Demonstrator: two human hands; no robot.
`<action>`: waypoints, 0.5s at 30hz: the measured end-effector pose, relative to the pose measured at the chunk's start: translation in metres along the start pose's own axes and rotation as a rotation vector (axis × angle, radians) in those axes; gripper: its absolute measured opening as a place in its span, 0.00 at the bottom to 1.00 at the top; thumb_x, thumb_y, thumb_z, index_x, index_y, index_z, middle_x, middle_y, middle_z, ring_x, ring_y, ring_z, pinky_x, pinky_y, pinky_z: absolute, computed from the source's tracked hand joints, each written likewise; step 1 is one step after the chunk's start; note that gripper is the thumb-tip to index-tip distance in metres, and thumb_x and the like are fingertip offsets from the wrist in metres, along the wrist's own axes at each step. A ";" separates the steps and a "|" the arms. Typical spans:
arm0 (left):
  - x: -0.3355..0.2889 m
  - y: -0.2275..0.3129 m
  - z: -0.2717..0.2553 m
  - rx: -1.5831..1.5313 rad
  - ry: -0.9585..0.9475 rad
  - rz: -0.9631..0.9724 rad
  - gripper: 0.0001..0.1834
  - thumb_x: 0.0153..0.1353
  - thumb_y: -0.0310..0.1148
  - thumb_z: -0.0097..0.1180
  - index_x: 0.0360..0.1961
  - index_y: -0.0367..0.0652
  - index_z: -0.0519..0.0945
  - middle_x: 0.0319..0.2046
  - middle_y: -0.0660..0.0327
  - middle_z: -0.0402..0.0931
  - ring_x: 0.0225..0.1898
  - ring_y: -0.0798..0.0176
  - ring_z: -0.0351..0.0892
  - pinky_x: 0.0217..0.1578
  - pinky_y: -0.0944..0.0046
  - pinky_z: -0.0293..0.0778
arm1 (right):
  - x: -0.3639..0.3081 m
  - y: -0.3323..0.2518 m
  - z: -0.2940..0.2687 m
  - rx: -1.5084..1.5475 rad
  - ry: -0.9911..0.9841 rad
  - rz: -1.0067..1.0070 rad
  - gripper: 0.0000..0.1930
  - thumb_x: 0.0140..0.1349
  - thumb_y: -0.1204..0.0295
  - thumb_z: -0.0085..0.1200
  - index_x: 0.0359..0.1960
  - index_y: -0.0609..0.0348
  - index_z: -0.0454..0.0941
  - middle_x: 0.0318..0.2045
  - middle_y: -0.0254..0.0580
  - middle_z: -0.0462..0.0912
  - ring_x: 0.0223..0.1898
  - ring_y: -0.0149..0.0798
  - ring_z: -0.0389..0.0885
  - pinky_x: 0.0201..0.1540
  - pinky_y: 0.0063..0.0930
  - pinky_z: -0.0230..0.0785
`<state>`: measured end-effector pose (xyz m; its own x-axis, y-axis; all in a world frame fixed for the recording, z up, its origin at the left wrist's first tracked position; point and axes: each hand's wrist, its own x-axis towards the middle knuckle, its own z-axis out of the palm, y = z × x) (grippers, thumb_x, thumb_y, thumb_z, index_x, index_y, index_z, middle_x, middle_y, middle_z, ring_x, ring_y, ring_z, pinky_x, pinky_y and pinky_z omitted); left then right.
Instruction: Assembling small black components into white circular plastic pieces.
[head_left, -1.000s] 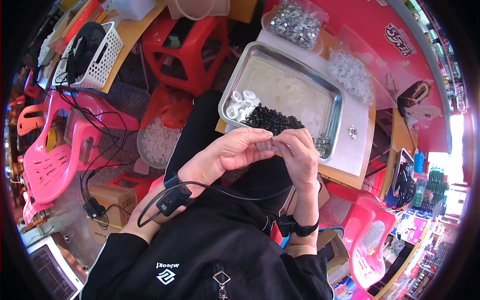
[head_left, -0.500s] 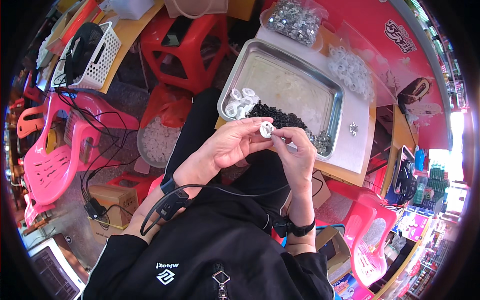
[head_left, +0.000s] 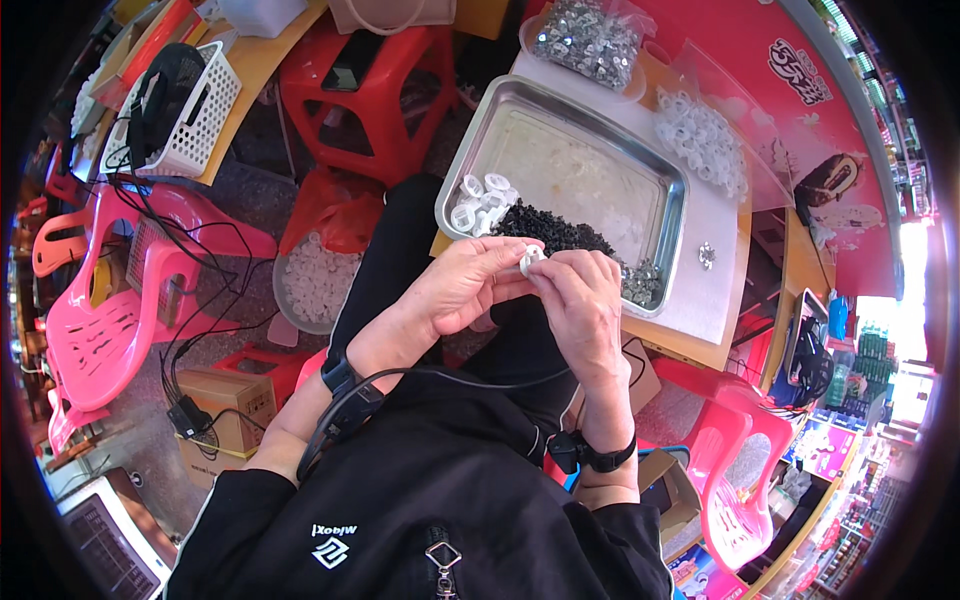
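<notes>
A small white round plastic part (head_left: 529, 259) is pinched at its edge between the thumb and fingers of my left hand (head_left: 462, 288). The fingertips of my right hand (head_left: 582, 298) close against the same part from the right and cover some of it. Anything tiny between those fingertips is hidden. Just beyond my hands lies a metal tray (head_left: 590, 120). In its near left corner are several white round plastic parts (head_left: 483, 207), beside a heap of small black pieces (head_left: 550, 229). Small shiny metal pieces (head_left: 643, 284) gather in its near right corner.
A bag of metal pieces (head_left: 588, 45) stands behind the tray. Clear plastic rings (head_left: 700, 140) lie right of it, with a small metal cluster (head_left: 707, 256) nearer. A bowl of white parts (head_left: 318, 283) is at my left, near a red stool (head_left: 365, 110) and pink chair (head_left: 110, 310).
My right hand has turned inward and moved slightly left, its fingertips now over the white part. The white part has tilted and shows less of its face. My left hand has hardly moved.
</notes>
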<state>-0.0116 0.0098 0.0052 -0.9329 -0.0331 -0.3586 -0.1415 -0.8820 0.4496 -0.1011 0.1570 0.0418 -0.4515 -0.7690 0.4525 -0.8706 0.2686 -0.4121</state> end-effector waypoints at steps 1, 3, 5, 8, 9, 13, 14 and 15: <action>0.000 0.000 0.000 0.019 0.007 0.014 0.17 0.67 0.32 0.51 0.51 0.31 0.74 0.43 0.54 0.78 0.46 0.63 0.80 0.51 0.62 0.78 | 0.000 -0.001 0.000 0.001 -0.001 -0.007 0.08 0.48 0.75 0.63 0.32 0.54 0.80 0.31 0.34 0.78 0.34 0.40 0.75 0.42 0.33 0.64; -0.001 0.001 0.002 0.022 0.000 0.017 0.16 0.67 0.32 0.51 0.51 0.31 0.74 0.43 0.54 0.78 0.45 0.63 0.80 0.51 0.62 0.78 | -0.002 0.002 0.001 0.010 0.006 0.011 0.08 0.48 0.75 0.63 0.32 0.54 0.80 0.31 0.34 0.77 0.34 0.40 0.75 0.42 0.33 0.64; -0.002 0.003 0.005 0.025 -0.006 0.021 0.16 0.67 0.31 0.51 0.51 0.31 0.74 0.43 0.54 0.78 0.45 0.63 0.80 0.51 0.62 0.78 | -0.003 0.004 0.001 0.020 0.012 0.028 0.09 0.48 0.75 0.63 0.32 0.54 0.80 0.31 0.34 0.77 0.34 0.40 0.75 0.42 0.33 0.64; -0.003 0.004 0.006 0.038 -0.002 0.006 0.16 0.68 0.32 0.51 0.51 0.31 0.74 0.43 0.54 0.78 0.45 0.63 0.80 0.51 0.62 0.78 | -0.003 0.003 0.001 0.027 -0.002 0.036 0.09 0.48 0.75 0.63 0.32 0.54 0.80 0.31 0.34 0.77 0.34 0.40 0.76 0.42 0.33 0.64; -0.003 0.003 0.004 0.043 -0.003 0.003 0.16 0.68 0.32 0.51 0.51 0.31 0.74 0.43 0.54 0.78 0.45 0.63 0.80 0.51 0.62 0.78 | -0.003 0.002 0.000 0.007 -0.013 0.027 0.09 0.48 0.75 0.63 0.32 0.54 0.80 0.31 0.34 0.77 0.35 0.40 0.76 0.42 0.33 0.64; -0.003 0.002 0.002 0.055 0.003 -0.003 0.17 0.68 0.33 0.50 0.52 0.32 0.74 0.44 0.54 0.78 0.45 0.63 0.80 0.51 0.61 0.78 | -0.001 -0.003 -0.003 -0.028 -0.032 0.002 0.09 0.49 0.75 0.63 0.33 0.54 0.80 0.31 0.34 0.77 0.35 0.40 0.76 0.42 0.33 0.64; -0.002 0.002 0.000 0.054 0.004 -0.003 0.17 0.68 0.33 0.50 0.52 0.32 0.74 0.44 0.54 0.78 0.45 0.63 0.80 0.51 0.61 0.78 | -0.001 -0.003 -0.003 -0.028 -0.033 0.001 0.09 0.49 0.75 0.63 0.33 0.54 0.80 0.31 0.34 0.77 0.35 0.40 0.76 0.42 0.33 0.64; -0.002 0.002 -0.001 0.028 -0.005 -0.010 0.16 0.68 0.33 0.50 0.51 0.32 0.74 0.43 0.55 0.78 0.45 0.63 0.80 0.51 0.61 0.78 | -0.002 -0.003 -0.001 -0.012 -0.001 0.013 0.09 0.49 0.75 0.63 0.33 0.54 0.80 0.31 0.35 0.77 0.35 0.40 0.76 0.42 0.33 0.64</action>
<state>-0.0099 0.0078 0.0057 -0.9330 -0.0219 -0.3592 -0.1601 -0.8686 0.4689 -0.0981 0.1590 0.0430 -0.4626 -0.7662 0.4461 -0.8669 0.2856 -0.4086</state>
